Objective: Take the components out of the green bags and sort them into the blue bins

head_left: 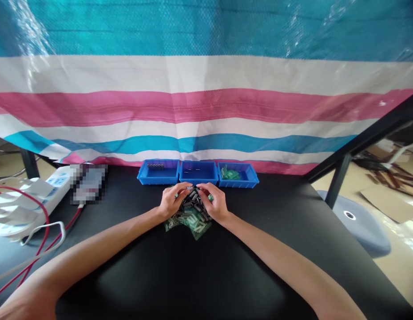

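Note:
My left hand (172,201) and my right hand (216,202) meet over a heap of small green circuit boards and dark parts (190,217) on the black table (180,275). Both hands have their fingers curled and pinched together around a small dark part at the top of the heap, between the fingertips. Just behind the hands stand three blue bins in a row: the left bin (159,172) holds a few dark pieces, the middle bin (198,172) a couple of thin parts, the right bin (238,174) some green pieces.
A white power strip (56,183) with red and white cables (43,231) lies at the table's left. A striped tarpaulin (206,102) hangs behind the bins. A black table frame post (336,178) and a grey round stool (356,220) are at the right.

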Action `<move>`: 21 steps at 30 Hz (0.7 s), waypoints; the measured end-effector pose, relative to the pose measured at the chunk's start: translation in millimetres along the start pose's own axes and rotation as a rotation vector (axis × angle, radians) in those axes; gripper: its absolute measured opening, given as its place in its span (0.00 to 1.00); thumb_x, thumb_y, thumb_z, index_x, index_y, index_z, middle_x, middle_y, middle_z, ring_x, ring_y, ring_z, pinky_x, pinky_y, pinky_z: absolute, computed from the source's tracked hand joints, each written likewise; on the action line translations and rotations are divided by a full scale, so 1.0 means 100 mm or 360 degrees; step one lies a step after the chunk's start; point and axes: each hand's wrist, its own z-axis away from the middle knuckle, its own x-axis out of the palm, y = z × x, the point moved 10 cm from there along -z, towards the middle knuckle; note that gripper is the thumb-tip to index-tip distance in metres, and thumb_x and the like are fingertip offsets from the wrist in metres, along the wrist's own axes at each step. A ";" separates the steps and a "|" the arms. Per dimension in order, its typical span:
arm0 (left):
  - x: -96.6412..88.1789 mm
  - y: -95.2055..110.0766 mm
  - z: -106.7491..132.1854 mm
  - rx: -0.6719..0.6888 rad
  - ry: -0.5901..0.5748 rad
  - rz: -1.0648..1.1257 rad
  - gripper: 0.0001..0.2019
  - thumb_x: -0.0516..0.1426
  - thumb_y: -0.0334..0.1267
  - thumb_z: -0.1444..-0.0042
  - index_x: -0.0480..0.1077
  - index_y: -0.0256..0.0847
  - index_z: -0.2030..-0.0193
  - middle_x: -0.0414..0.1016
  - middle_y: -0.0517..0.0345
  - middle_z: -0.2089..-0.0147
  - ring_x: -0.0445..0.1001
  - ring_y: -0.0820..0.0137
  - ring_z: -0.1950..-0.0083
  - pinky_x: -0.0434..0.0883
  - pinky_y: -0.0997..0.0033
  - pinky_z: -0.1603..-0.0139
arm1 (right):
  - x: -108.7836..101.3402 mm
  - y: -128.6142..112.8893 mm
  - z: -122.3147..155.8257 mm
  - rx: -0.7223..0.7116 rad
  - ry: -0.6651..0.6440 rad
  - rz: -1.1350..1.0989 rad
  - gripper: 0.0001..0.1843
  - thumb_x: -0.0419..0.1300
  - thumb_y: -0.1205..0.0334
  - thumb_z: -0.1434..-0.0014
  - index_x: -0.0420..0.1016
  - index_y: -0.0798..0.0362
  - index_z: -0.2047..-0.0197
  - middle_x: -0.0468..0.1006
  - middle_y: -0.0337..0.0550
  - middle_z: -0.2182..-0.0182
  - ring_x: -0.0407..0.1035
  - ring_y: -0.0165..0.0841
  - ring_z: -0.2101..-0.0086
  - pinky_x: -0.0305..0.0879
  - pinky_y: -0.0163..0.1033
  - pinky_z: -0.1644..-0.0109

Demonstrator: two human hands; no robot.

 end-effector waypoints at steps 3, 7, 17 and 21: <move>0.03 -0.09 0.04 -0.0079 -0.0009 0.0037 0.08 0.54 0.39 0.37 0.70 0.39 0.55 0.78 0.59 0.67 0.75 0.76 0.71 0.71 0.80 0.68 | 0.04 0.02 0.01 -0.0008 -0.0046 -0.0026 0.11 0.55 0.62 0.35 0.73 0.50 0.51 0.72 0.41 0.69 0.68 0.30 0.71 0.69 0.35 0.66; 0.08 -0.14 0.06 -0.0136 -0.0068 0.0040 0.08 0.53 0.41 0.36 0.68 0.39 0.57 0.78 0.59 0.68 0.76 0.75 0.71 0.71 0.79 0.68 | 0.08 0.02 0.02 -0.0067 -0.0072 -0.0059 0.10 0.56 0.63 0.36 0.74 0.50 0.52 0.70 0.40 0.70 0.67 0.29 0.72 0.68 0.35 0.67; 0.11 -0.13 0.05 -0.0217 -0.0168 0.0053 0.09 0.54 0.42 0.38 0.68 0.40 0.56 0.77 0.61 0.69 0.76 0.75 0.71 0.71 0.79 0.67 | 0.15 0.04 0.01 -0.0021 -0.0174 -0.0018 0.07 0.56 0.62 0.35 0.73 0.51 0.56 0.73 0.43 0.67 0.69 0.31 0.69 0.68 0.36 0.64; 0.10 -0.09 0.02 -0.0149 -0.0136 0.0025 0.10 0.55 0.41 0.38 0.69 0.40 0.54 0.76 0.60 0.68 0.73 0.77 0.73 0.70 0.79 0.68 | 0.08 0.04 -0.01 0.0000 -0.0086 -0.0014 0.06 0.54 0.63 0.34 0.72 0.52 0.57 0.73 0.43 0.67 0.69 0.31 0.68 0.67 0.36 0.64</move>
